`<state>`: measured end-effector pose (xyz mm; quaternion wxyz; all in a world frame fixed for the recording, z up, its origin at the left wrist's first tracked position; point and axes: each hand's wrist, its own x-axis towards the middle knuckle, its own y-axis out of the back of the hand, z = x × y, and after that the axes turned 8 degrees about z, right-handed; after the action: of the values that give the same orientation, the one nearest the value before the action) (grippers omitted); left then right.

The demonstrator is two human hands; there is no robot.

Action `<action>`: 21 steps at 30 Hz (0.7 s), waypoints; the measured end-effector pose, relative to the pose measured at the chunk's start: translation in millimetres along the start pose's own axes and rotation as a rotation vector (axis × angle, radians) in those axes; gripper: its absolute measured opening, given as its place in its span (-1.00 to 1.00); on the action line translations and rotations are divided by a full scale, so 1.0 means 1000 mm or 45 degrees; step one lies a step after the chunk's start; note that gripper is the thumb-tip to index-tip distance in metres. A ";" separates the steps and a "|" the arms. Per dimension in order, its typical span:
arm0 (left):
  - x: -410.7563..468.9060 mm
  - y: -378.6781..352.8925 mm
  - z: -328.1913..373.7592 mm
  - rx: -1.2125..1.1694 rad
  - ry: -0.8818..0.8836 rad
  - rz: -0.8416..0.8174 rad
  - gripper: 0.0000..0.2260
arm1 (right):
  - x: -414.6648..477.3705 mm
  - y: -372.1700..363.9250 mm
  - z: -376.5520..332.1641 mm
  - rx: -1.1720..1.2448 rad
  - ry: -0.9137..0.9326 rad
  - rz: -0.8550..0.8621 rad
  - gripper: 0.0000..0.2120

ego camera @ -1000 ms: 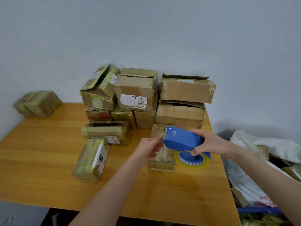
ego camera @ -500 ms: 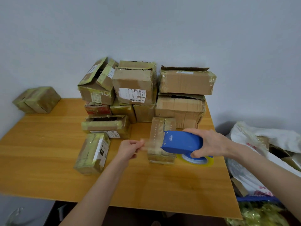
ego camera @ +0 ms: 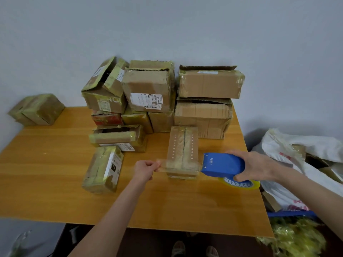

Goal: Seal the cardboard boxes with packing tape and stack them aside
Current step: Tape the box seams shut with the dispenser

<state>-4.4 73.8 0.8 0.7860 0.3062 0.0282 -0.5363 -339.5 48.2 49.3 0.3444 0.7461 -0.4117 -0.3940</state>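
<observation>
Above the wooden table (ego camera: 46, 173), a clear tape strip (ego camera: 178, 165) was pinched at its free end by the curled left hand (ego camera: 145, 168). It was stretched across the near end of the narrow cardboard box (ego camera: 182, 143), which lay on the table, to the blue tape dispenser (ego camera: 222, 165) gripped by the right hand (ego camera: 259, 166).

Table (ego camera: 185, 204): wood-look top, smooth, orange-yellow, soft sheen.
Narrow box (ego camera: 182, 145) mid-table: brown cardboard, matt, shiny clear film over top.
Tape strip (ego camera: 178, 165): thin transparent film, glossy, slightly wrinkled.
Tape dispenser (ego camera: 222, 165): blue plastic, smooth, low sheen.
Tape roll (ego camera: 241, 183) beneath it: yellowish clear film, glossy.
Far right upper box (ego camera: 210, 84): matt corrugated cardboard, fluted flap edge, shiny tape at corners.
Lower box (ego camera: 202, 117): creased, rough cardboard.
Near left box (ego camera: 103, 169): wrapped in glossy yellowish tape.
Label (ego camera: 146, 101): white paper.
Bag (ego camera: 306, 143) at right: white, crinkled plastic.
Wall (ego camera: 167, 25): matt.
</observation>
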 end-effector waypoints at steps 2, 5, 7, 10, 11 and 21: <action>0.004 -0.002 -0.003 0.004 0.015 0.012 -0.79 | 0.003 -0.005 0.001 -0.014 -0.011 0.000 -0.31; 0.010 -0.005 -0.009 0.026 0.030 0.016 -0.80 | 0.007 -0.010 0.001 -0.076 -0.027 -0.009 -0.31; 0.013 -0.008 -0.012 0.041 0.044 0.006 -0.81 | 0.009 -0.014 0.001 -0.109 -0.032 -0.030 -0.29; 0.016 -0.014 -0.015 0.085 0.057 0.007 -0.81 | 0.012 -0.020 -0.001 -0.153 -0.072 -0.061 -0.23; 0.017 -0.016 -0.016 0.107 0.060 0.008 -0.79 | 0.013 -0.022 -0.002 -0.156 -0.088 -0.066 -0.22; 0.032 -0.024 -0.033 0.213 0.081 -0.116 -0.71 | 0.019 -0.037 -0.005 -0.032 -0.137 -0.079 -0.23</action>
<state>-2.0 59.2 -48.6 0.7312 0.3860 0.0221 -0.5619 -315.7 48.0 14.3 0.3191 0.7318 -0.4014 -0.4490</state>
